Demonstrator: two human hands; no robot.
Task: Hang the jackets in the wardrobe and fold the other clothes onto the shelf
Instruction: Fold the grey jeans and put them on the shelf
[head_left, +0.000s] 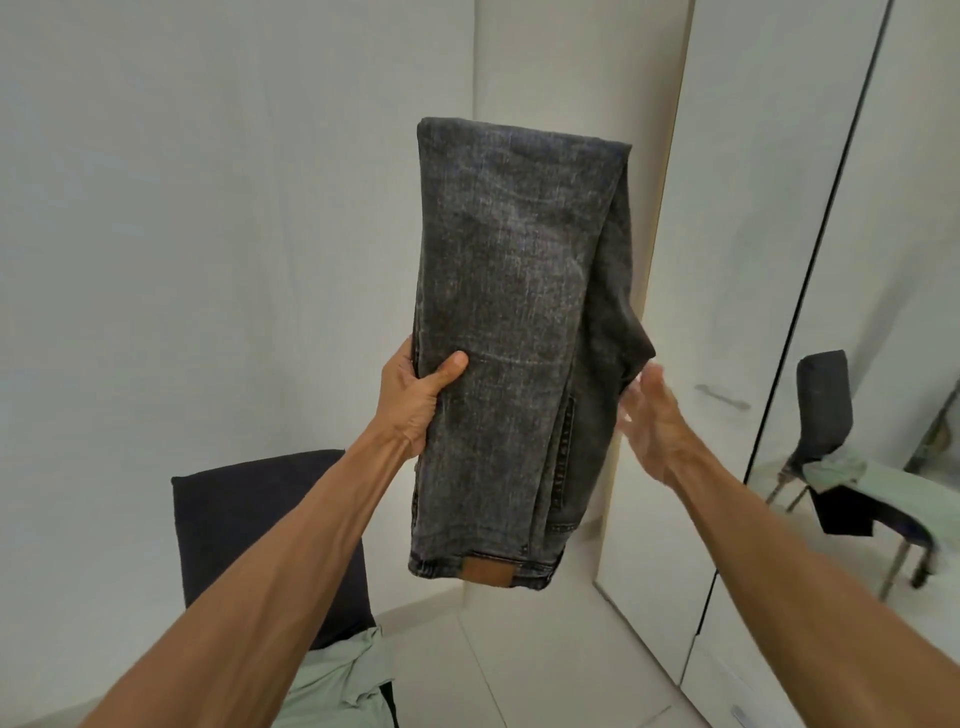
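Observation:
A folded pair of dark grey washed jeans (514, 332) hangs upright in the air in front of me, brown leather label at the lower edge. My left hand (415, 395) grips the jeans' left edge, thumb across the front. My right hand (649, 415) is beside the jeans' right edge with fingers spread and blurred, palm toward the fabric; whether it touches is unclear. The wardrobe (753, 260) with glossy white doors stands at the right, doors closed.
A dark chair (249, 525) stands low at the left with a pale green garment (337, 680) on its seat. The wardrobe's mirrored door (893, 364) reflects the chair and clothes. White walls behind, light tiled floor (545, 665) below.

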